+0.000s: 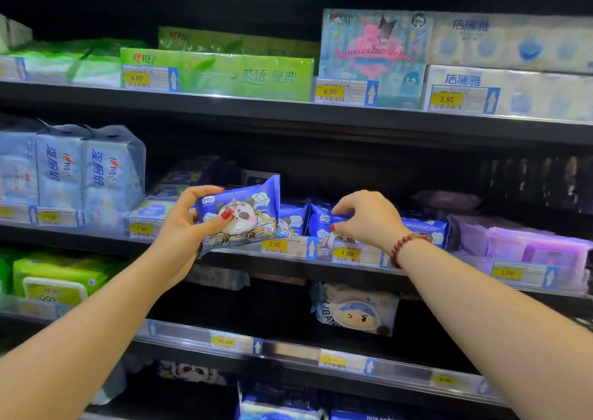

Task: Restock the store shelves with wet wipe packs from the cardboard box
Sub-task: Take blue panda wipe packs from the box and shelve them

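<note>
The pack point(239, 216) with the blue panda print isn't on the shelf point(96, 236) yet. It's tilted just in front of the middle level, with the left hand point(189, 224) wrapped round its near end, thumb on the face. A few matching ones already sit in a row point(423, 227) there, so I'd say the job's partly done. The right hand point(365, 219) has its fingers curled over the front pack point(321, 218) of that row, probably straightening it. The cardboard box is out of view, so no clue how many are left.
</note>
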A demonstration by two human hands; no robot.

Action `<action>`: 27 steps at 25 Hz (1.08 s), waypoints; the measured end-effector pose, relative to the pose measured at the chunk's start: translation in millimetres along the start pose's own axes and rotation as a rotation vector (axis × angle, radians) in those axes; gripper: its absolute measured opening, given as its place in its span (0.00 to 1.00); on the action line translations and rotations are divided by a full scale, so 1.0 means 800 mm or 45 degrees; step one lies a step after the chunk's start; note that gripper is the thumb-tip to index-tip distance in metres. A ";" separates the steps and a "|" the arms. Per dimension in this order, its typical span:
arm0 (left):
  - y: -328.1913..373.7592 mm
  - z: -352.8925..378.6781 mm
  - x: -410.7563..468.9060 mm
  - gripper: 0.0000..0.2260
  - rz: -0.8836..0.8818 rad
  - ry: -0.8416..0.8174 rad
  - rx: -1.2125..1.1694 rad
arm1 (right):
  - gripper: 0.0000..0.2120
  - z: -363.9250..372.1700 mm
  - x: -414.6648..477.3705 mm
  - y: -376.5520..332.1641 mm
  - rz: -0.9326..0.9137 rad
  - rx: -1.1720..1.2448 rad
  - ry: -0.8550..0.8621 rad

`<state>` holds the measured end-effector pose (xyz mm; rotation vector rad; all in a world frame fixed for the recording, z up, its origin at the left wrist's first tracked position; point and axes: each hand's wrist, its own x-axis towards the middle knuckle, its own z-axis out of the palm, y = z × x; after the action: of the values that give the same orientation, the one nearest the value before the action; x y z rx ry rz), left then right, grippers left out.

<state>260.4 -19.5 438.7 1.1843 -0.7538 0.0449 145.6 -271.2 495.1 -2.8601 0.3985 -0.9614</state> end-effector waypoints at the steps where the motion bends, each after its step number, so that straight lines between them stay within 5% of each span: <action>1: 0.003 0.003 0.003 0.18 0.007 -0.011 0.015 | 0.17 -0.002 0.003 -0.009 -0.052 0.153 0.048; 4: 0.011 0.015 0.018 0.20 0.027 -0.023 0.092 | 0.29 -0.001 0.005 -0.046 -0.137 0.778 -0.031; 8: 0.015 0.030 0.043 0.18 0.068 -0.062 0.174 | 0.40 0.012 0.014 -0.073 -0.227 0.896 -0.100; 13: 0.008 0.032 0.065 0.16 0.136 -0.115 0.392 | 0.32 0.020 0.030 -0.076 -0.224 0.771 -0.042; 19: -0.004 0.024 0.066 0.27 0.254 -0.176 0.841 | 0.25 0.039 0.021 -0.063 -0.141 0.593 0.031; 27: -0.011 0.023 0.075 0.26 0.291 -0.232 0.968 | 0.24 0.044 0.031 -0.061 -0.080 0.482 0.012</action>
<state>300.2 -59.1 468.0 1.8302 -1.0770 0.4511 196.5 -230.8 489.8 -2.5378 0.1112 -0.9442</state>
